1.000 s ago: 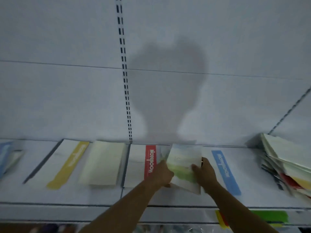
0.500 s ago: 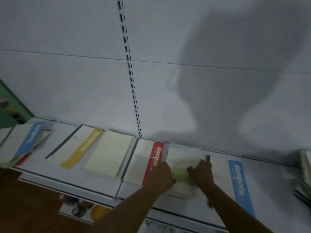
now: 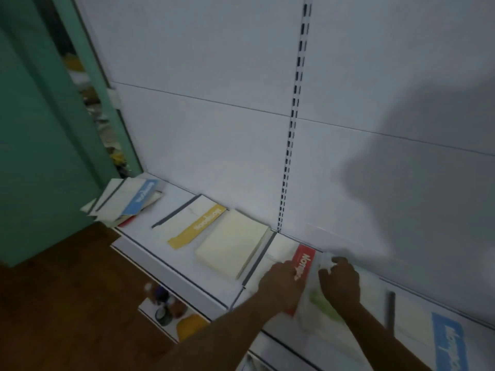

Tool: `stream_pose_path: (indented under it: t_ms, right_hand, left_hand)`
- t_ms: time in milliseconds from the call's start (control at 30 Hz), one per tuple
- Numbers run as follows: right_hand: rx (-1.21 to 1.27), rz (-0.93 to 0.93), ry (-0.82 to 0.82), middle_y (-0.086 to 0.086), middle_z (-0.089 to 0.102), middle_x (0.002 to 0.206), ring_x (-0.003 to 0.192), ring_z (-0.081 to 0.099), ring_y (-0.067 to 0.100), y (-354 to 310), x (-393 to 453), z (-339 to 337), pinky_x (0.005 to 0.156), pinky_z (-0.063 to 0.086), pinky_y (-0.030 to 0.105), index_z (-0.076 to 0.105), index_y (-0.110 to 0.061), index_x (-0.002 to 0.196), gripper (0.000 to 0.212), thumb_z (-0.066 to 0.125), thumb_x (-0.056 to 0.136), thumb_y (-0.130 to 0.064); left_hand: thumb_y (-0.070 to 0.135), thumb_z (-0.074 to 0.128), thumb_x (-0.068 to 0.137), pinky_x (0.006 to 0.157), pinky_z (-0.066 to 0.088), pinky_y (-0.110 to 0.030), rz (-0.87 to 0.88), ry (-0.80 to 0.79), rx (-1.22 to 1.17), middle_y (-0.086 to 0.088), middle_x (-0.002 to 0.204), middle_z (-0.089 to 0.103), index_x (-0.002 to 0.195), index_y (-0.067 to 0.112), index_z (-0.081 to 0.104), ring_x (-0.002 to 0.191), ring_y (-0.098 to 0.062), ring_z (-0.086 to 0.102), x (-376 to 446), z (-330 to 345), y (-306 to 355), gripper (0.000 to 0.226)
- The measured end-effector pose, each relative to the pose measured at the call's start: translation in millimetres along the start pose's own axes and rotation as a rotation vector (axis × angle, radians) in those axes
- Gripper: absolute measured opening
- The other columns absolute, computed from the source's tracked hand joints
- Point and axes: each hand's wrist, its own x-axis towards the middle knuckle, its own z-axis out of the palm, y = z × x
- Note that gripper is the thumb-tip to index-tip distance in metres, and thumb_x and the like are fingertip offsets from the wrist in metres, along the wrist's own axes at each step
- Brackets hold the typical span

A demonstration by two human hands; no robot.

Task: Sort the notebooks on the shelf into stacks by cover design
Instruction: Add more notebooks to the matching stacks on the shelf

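**Green-patch notebook set down beside the red-band one**

Both hands — left hand (image 3: 281,283) and right hand (image 3: 340,283) — lay on the green-patch notebook (image 3: 320,303) on the shelf (image 3: 171,274); blur left their grip unclear. It overlapped the red-band notebook (image 3: 301,263) and risked mixing designs. The blue-band notebook (image 3: 448,341) was cut off.

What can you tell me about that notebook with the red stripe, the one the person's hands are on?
The red-stripe notebook lies flat on the white shelf, just right of the slotted upright. Its cover looks like pale card, with a dark spine strip on its left edge and a red band bearing white lettering on its right. The left hand rests on it, hiding its near part. A green-patterned notebook under the right hand lies against its right edge.
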Motion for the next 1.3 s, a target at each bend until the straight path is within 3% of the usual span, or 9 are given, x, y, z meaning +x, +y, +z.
stream_pose_path:
  t_ms: [67,200,433,667,767,867,967,1133,1300]
  right_hand:
    - [0.101,-0.127,-0.067,0.017,0.068,0.102,0.098,0.065,0.032,-33.7,-6.3,17.3,0.086,0.050,0.033,0.065,-0.003,0.104,0.029,0.055,0.085,-0.022]
    - [0.141,-0.294,-0.240,0.013,0.066,0.101,0.099,0.062,0.030,-122.4,-36.2,62.1,0.081,0.045,0.031,0.061,-0.006,0.102,0.020,0.049,0.094,-0.020]
    - [0.109,-0.591,-0.467,0.009,0.065,0.099,0.097,0.060,0.026,-291.4,-119.0,156.2,0.074,0.036,0.026,0.061,-0.007,0.098,0.025,0.045,0.096,-0.026]
    - [0.037,-0.813,-0.604,-0.001,0.053,0.080,0.081,0.050,0.019,-407.3,-216.0,241.3,0.070,0.035,0.027,0.051,-0.015,0.083,0.022,0.043,0.098,-0.028]
    - [0.016,-0.915,-0.665,-0.005,0.051,0.076,0.081,0.053,0.019,-442.6,-246.7,269.4,0.070,0.039,0.028,0.054,-0.017,0.079,0.021,0.046,0.096,-0.027]
    - [0.031,-0.974,-0.695,-0.004,0.057,0.083,0.081,0.058,0.016,-473.6,-263.9,293.5,0.063,0.038,0.026,0.061,-0.016,0.096,0.019,0.049,0.096,-0.030]
    - [0.014,-1.009,-0.710,-0.009,0.056,0.079,0.070,0.054,0.005,-499.8,-268.1,319.7,0.055,0.035,0.021,0.058,-0.022,0.095,0.018,0.047,0.096,-0.035]
    - [0.028,-0.976,-0.721,-0.008,0.055,0.075,0.065,0.052,0.005,-539.6,-244.9,365.1,0.054,0.037,0.021,0.056,-0.022,0.092,0.016,0.046,0.097,-0.033]
    - [0.029,-0.860,-0.669,-0.005,0.056,0.077,0.076,0.056,0.013,-572.5,-185.9,393.1,0.058,0.039,0.021,0.056,-0.020,0.088,0.016,0.046,0.096,-0.030]
  left_hand:
    - [0.034,0.053,0.090,0.082,0.052,-0.031,-0.050,0.066,-0.042,-0.010,0.108,0.065,0.102,0.009,0.063,0.100,-0.025,0.063,-2.9,-36.8,-21.0,0.029]
    - [0.029,0.053,0.091,0.080,0.050,-0.030,-0.166,0.207,-0.147,-0.008,0.105,0.065,0.085,0.017,0.055,0.097,-0.023,0.062,-23.3,-119.6,-90.2,0.013]
    - [0.033,0.053,0.089,0.084,0.053,-0.034,-0.418,0.472,-0.179,-0.004,0.102,0.065,0.098,0.014,0.061,0.094,-0.020,0.062,-97.6,-253.0,-229.4,0.022]
    - [0.023,0.052,0.092,0.080,0.055,-0.030,-0.610,0.659,-0.236,0.001,0.097,0.062,0.095,0.020,0.056,0.088,-0.015,0.061,-190.7,-336.7,-350.1,0.006]
    - [0.024,0.049,0.092,0.066,0.054,-0.025,-0.656,0.692,-0.269,0.002,0.090,0.062,0.091,0.020,0.055,0.080,-0.012,0.062,-213.0,-366.1,-387.3,0.007]
    - [0.024,0.048,0.094,0.061,0.049,-0.023,-0.680,0.733,-0.301,0.001,0.091,0.062,0.095,0.017,0.056,0.080,-0.012,0.061,-217.3,-392.5,-414.9,0.011]
    - [0.027,0.049,0.094,0.060,0.050,-0.024,-0.702,0.750,-0.350,0.001,0.092,0.063,0.096,0.018,0.056,0.081,-0.014,0.063,-208.6,-407.5,-437.7,0.011]
    - [0.029,0.049,0.095,0.064,0.052,-0.025,-0.741,0.687,-0.328,0.001,0.092,0.063,0.095,0.021,0.055,0.081,-0.013,0.063,-161.5,-427.8,-476.8,0.010]
    - [0.027,0.047,0.095,0.066,0.051,-0.027,-0.680,0.618,-0.300,-0.001,0.093,0.064,0.097,0.016,0.058,0.080,-0.014,0.062,-83.2,-463.4,-494.6,0.015]
